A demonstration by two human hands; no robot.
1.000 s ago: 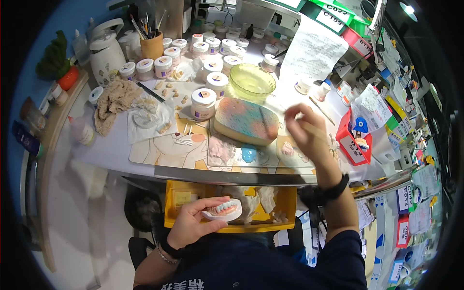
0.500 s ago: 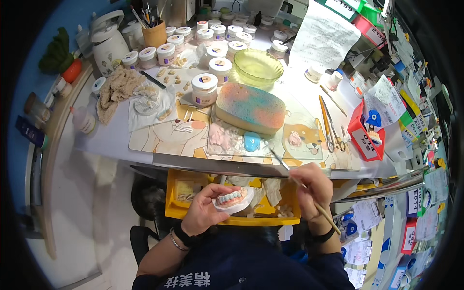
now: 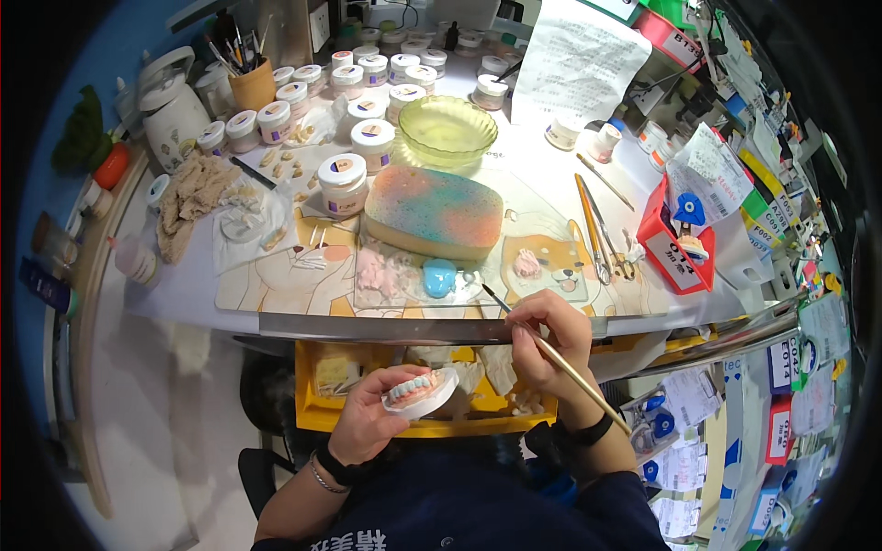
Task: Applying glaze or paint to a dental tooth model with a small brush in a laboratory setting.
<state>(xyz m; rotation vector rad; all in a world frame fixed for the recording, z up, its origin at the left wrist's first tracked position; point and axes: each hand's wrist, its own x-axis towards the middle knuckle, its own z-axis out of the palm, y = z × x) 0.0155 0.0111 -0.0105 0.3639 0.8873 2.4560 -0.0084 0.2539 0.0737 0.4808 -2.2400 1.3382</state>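
Note:
My left hand [image 3: 367,422] is closed round a dental model [image 3: 420,393], a white base with pink gums and a row of pale teeth, above an open yellow drawer. My right hand [image 3: 554,344] grips a fine brush [image 3: 597,400] with a long pale handle. The brush's dark tip points up and left, close to white paste [image 3: 467,281] on a clear glass slab [image 3: 367,298]; whether it touches I cannot tell. Pink paste [image 3: 381,274] and a glossy blue blob [image 3: 439,277] lie beside it. Behind them sits a speckled sponge [image 3: 432,213].
Several lidded jars [image 3: 343,184] and a yellow-green glass bowl [image 3: 447,129] stand behind the sponge. Tweezers [image 3: 593,225] lie to the right, by a red bin [image 3: 675,253]. A crumpled brown cloth [image 3: 196,202] is at left. The yellow drawer [image 3: 317,413] juts out below the table edge.
The whole view has shifted, moving the table things leftward. The dental model has turned in my left hand, its base now raised at the right. My right hand still holds the brush near the slab.

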